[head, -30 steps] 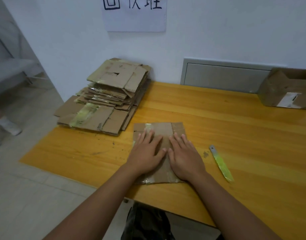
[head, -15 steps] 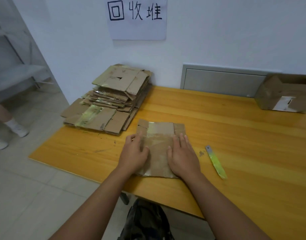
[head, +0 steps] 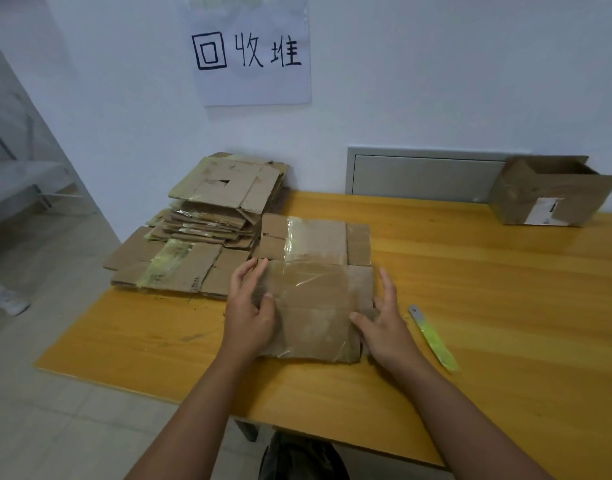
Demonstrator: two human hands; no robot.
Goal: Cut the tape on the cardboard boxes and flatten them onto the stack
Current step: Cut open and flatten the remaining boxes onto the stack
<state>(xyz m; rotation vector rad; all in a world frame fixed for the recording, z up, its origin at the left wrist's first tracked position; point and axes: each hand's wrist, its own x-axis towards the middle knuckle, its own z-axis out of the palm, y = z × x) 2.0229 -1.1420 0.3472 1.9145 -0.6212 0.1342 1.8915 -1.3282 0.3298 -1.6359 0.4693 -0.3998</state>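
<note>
I am gripping the flattened box [head: 315,306] on the counter [head: 488,306], left hand [head: 251,306] and right hand [head: 384,323] curling around its side edges. Next, I think, I am lifting it onto the stack [head: 207,237] just beside, keeping it flat.

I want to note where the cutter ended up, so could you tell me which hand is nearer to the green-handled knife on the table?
Right. The right hand grips the flattened box's right edge, just left of the knife. The left hand holds the box's far edge.
</note>
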